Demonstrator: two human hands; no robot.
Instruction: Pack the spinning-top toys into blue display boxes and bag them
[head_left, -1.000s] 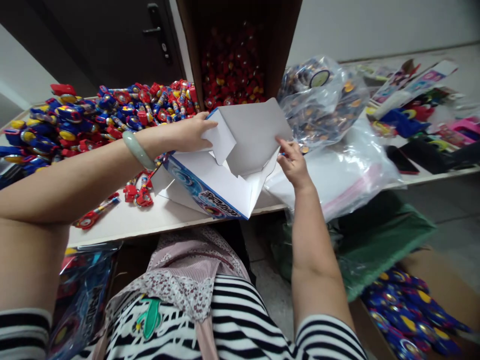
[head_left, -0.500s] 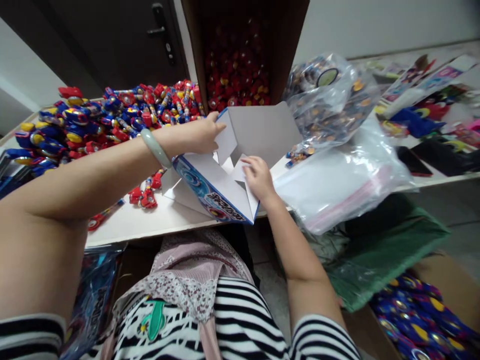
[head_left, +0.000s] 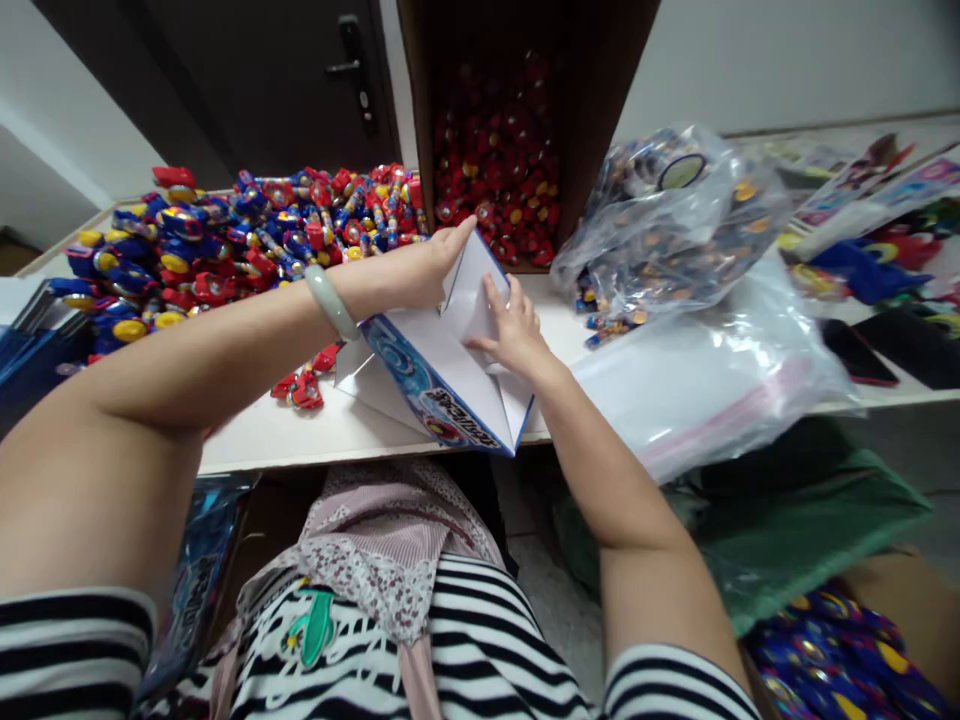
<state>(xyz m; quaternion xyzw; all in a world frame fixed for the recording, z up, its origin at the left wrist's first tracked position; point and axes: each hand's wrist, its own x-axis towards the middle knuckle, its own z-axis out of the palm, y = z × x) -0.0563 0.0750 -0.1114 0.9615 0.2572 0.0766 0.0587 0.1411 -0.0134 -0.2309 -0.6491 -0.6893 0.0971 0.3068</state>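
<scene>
A partly folded cardboard box (head_left: 427, 385), white inside with a blue printed outer face, stands tilted at the front of the table. My left hand (head_left: 431, 270), with a pale green bangle at the wrist, grips the box's far left edge; some of its fingers are hidden behind the panel. Inside the box, my right hand (head_left: 516, 330) presses on the white inner panels with its fingers and thumb spread apart. Several red toy watches (head_left: 304, 388) lie just left of the box, partly covered by a white flap.
Many red and blue toy watches (head_left: 225, 235) are heaped at the back left. Behind stands an open carton (head_left: 622, 70) holding red pieces. On the right are a filled clear bag (head_left: 675, 230), flat plastic bags (head_left: 675, 380) and a phone (head_left: 855, 350). A green sack (head_left: 810, 530) hangs below.
The box's tall back panel has been folded inward. My right hand has moved up a little and spread its fingers against it. My left hand stays at the far edge.
</scene>
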